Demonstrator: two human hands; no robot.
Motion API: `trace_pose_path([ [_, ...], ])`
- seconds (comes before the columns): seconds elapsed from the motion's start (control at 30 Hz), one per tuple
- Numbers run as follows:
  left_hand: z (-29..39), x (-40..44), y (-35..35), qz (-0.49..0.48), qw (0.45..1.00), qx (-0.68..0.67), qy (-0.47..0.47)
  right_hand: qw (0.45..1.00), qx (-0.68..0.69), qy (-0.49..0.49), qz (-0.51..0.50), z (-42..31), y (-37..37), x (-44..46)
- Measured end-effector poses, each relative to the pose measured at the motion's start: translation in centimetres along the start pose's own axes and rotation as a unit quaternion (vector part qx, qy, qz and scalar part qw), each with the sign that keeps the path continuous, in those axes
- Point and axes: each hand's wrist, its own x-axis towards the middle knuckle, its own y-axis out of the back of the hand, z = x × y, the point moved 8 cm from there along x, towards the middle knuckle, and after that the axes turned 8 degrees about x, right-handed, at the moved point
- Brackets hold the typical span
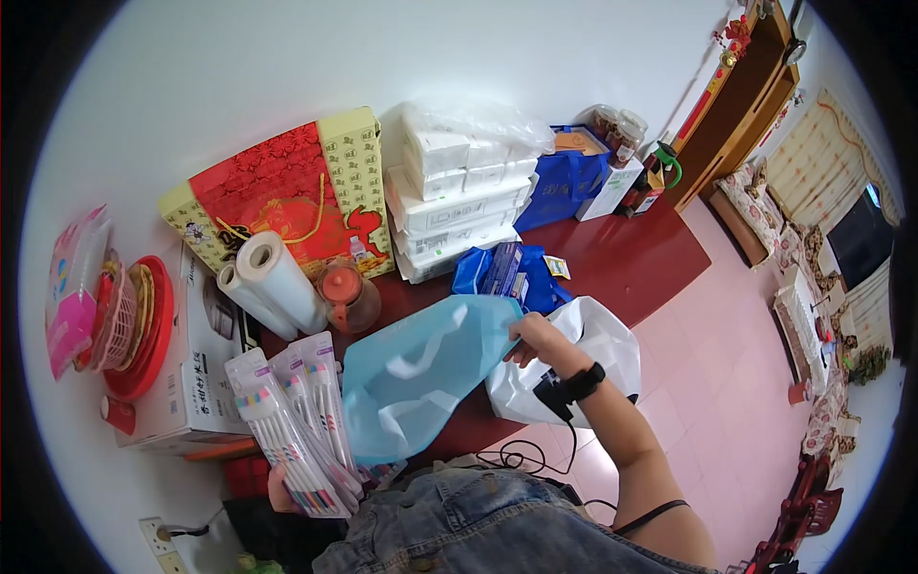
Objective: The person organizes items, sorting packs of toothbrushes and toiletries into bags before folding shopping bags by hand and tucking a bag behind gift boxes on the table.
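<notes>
Denim near left hand (mostly hidden)

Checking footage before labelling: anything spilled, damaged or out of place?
Nothing obviously spilled or damaged. One oddity: a thin black cable runs in untidy loops below the right hand, near the white plastic bag, and could snag.

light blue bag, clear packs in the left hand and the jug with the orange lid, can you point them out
Light blue bag (pixel 416 378): head view, middle of its side
Clear packs (pixel 285 442): head view, middle of the front pack
Jug (pixel 342 285): head view, its orange lid
</notes>
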Motion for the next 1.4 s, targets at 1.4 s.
trace_pose_path([
  [1.4, -0.4, 6.6, -18.0, -0.219, 0.937, 0.258, -0.082, 0.916, 0.126, 0.094, -0.370, -1.2, -17.5, -7.8],
])
